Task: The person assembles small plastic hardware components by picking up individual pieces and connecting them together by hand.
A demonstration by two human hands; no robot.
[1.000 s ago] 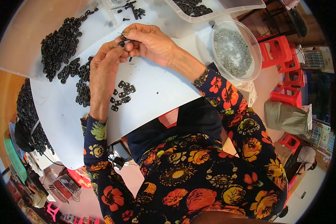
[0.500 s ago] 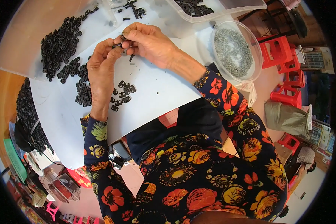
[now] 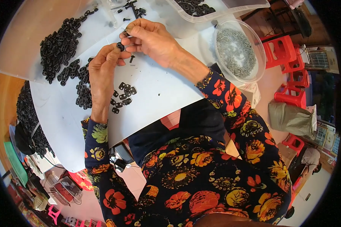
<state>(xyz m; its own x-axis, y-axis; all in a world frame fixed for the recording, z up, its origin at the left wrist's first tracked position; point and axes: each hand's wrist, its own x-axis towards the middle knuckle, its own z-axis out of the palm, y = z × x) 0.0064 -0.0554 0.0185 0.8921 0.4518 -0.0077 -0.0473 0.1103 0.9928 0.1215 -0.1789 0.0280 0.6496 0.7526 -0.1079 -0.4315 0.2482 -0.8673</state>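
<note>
My left hand (image 3: 103, 66) pinches a small black plastic piece (image 3: 120, 46) between thumb and fingertips; it looks like a cord lock part. Just above and to the right, my right hand (image 3: 155, 42) is closed, thumb against forefinger, near that piece. Whatever its fingertips grip is too small and dark to name. Below the hands a small black peg-shaped part (image 3: 132, 58) lies on the white table (image 3: 159, 109). By my left wrist several finished-looking black pieces (image 3: 124, 94) are spread out, and a denser cluster of black pieces (image 3: 84, 96) lies left of that wrist.
A large heap of black pieces (image 3: 58, 49) covers the far left. More black peg parts (image 3: 134, 9) lie at the back. On the right stands a clear round tub (image 3: 260, 56) holding small metal springs or pins. A clear bin (image 3: 219, 13) with black parts is behind it.
My hands have drawn slightly apart, and the right has risen a little. The black piece in my left fingertips now shows more fully.
</note>
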